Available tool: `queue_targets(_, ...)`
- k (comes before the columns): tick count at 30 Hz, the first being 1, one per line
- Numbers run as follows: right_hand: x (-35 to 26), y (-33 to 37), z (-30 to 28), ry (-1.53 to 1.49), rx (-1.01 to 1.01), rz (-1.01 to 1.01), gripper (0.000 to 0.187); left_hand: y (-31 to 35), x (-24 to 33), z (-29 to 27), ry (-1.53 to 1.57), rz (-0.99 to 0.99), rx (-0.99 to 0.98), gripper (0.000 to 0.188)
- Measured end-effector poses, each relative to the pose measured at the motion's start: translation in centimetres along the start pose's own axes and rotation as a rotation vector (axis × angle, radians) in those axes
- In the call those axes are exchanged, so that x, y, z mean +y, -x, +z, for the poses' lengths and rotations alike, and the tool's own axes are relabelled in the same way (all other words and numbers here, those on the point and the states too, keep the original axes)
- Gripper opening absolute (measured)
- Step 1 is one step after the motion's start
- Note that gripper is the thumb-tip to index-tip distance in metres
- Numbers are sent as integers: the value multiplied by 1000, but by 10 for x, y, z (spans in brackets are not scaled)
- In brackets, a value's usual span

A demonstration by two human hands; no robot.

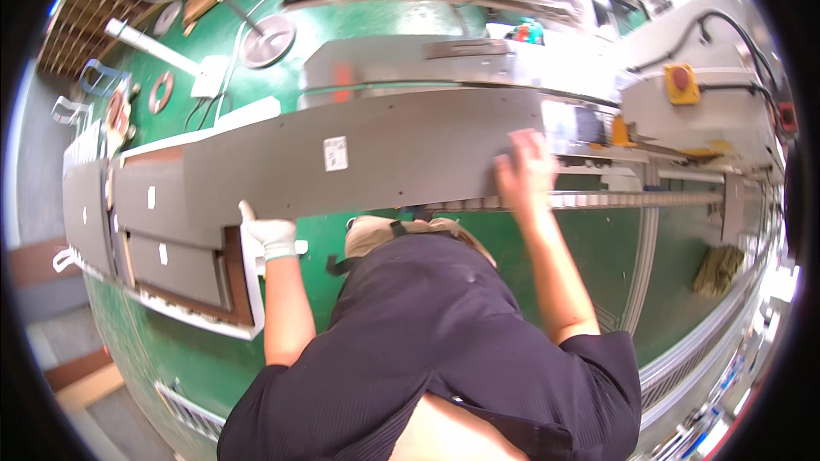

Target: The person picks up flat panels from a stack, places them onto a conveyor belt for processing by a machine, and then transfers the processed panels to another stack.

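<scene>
Two hands, one long grey board [410, 149]: in the head view it lies just ahead of your body, its long axis running left to right, its left part above the stacked boards [188, 273]. Your right hand [527, 172] is nearer its right end, fingers extended over that corner; your gloved left hand [272, 235] meets the near edge, well in from the left end. Whether either is clenched, I cannot tell.

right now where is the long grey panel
The long grey panel crosses the head view's middle, beyond the dark shirt, the right hand at its right end.
</scene>
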State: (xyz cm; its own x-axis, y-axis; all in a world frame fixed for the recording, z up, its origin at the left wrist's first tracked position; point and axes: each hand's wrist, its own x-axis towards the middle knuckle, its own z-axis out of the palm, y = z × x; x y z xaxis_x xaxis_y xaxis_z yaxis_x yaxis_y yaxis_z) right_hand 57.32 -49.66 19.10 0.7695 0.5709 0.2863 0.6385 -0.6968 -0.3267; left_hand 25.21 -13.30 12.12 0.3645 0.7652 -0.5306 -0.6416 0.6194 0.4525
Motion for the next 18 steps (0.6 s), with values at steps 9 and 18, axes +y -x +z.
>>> queue_targets(9,2,11,32,-30,72,91,41,13,-70,57,-194,-274,-24,57)
queue_targets(18,101,10,-8,15,219,51,30,53,-112,53,-531,-600,-200,56)
